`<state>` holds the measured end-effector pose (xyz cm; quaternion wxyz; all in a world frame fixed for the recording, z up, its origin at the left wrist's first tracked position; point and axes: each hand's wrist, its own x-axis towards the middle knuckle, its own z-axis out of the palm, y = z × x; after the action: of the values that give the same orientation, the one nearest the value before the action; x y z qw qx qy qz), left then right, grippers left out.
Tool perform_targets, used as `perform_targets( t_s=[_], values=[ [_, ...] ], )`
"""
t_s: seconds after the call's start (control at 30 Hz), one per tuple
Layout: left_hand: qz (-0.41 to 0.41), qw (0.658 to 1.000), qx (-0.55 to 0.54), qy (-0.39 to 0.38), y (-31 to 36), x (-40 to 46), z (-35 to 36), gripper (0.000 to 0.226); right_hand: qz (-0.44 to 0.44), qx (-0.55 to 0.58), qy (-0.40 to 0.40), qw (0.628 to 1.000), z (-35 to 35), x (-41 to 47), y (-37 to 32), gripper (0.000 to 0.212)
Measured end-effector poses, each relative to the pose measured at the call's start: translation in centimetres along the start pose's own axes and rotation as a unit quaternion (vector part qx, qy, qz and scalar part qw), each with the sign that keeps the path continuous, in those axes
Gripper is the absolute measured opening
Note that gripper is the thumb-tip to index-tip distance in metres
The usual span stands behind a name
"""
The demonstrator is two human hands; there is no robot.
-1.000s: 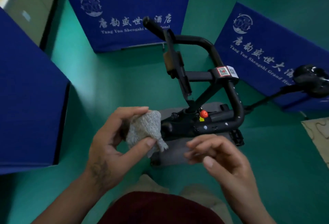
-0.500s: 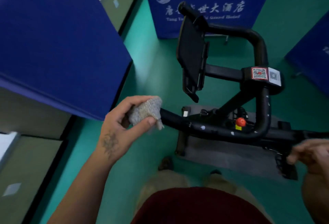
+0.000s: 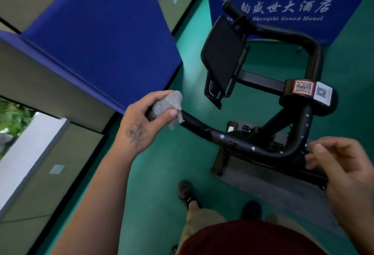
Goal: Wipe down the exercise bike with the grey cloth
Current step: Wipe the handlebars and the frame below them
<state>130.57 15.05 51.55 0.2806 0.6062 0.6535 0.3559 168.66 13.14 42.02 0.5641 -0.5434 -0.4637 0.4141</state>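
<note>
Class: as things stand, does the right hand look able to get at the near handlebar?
Probably yes: the right hand is empty beside the handlebar's bend, with nothing between them.

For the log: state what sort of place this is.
Probably a hotel gym or staged hotel room: blue banner reading "Grand Hotel", an exercise bike, green floor.

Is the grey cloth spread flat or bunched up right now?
Bunched up. The grey cloth is wadded in the left hand, fingers and thumb curled round it at the near end of the black handlebar.
</note>
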Motion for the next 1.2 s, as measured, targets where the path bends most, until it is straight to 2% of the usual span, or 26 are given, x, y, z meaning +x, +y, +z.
perform_targets(
  t_s=[0.13, 0.23, 0.33, 0.43, 0.53, 0.67, 0.77, 0.83, 0.93, 1.03, 1.1, 1.2],
  values=[
    [-0.057, 0.993, -0.098, -0.014, -0.4, 0.1, -0.6, 0.036, 0.0, -0.01, -0.015, 1.0, 0.3, 0.8, 0.4, 0.006],
    [-0.055, 0.989, -0.137, 0.02, -1.5, -1.6, 0.0, 0.038, 0.006, -0.032, -0.019, 0.999, -0.4, 2.0, 2.0, 0.03],
    [0.011, 0.997, -0.054, 0.048, -2.0, -2.8, 0.2, 0.042, -0.007, -0.054, -0.01, 0.998, -0.5, 2.8, 2.3, 0.043],
    [0.094, 0.992, 0.081, 0.017, -0.7, -1.9, 0.0, 0.046, -0.038, -0.062, 0.031, 0.997, 0.9, 2.8, 1.3, 0.03],
    [0.109, 0.983, 0.139, -0.047, 0.6, 0.0, 0.1, 0.045, -0.055, -0.029, 0.049, 0.997, 3.1, 1.9, -0.3, 0.02],
    [0.076, 0.989, 0.091, -0.088, 0.4, 1.4, -0.5, 0.044, -0.099, -0.026, 0.044, 0.994, 5.0, 0.4, -2.1, 0.016],
    [0.082, 0.993, 0.063, -0.049, 0.5, 0.6, -1.0, 0.047, -0.153, -0.055, 0.01, 0.987, 6.9, -0.9, -4.1, 0.011],
    [0.09, 0.995, 0.043, -0.009, 0.8, -0.2, -1.1, 0.047, -0.186, -0.077, -0.051, 0.978, 8.6, -1.7, -5.8, 0.01],
    [0.09, 0.995, -0.032, 0.024, 2.0, -1.4, -0.4, 0.055, -0.127, -0.038, -0.16, 0.978, 11.5, -3.1, -7.7, 0.03],
    [0.086, 0.995, -0.059, 0.013, 3.3, -2.8, 1.1, 0.064, 0.016, 0.116, -0.224, 0.967, 14.7, -4.6, -8.4, 0.052],
    [0.075, 0.995, -0.071, -0.006, 3.4, -3.6, 1.7, 0.062, 0.074, 0.203, -0.2, 0.956, 16.2, -5.0, -8.4, 0.057],
    [0.089, 0.989, -0.095, -0.07, 2.8, -4.0, 1.4, 0.066, 0.095, 0.217, -0.145, 0.961, 16.8, -4.8, -8.3, 0.052]
  ],
)
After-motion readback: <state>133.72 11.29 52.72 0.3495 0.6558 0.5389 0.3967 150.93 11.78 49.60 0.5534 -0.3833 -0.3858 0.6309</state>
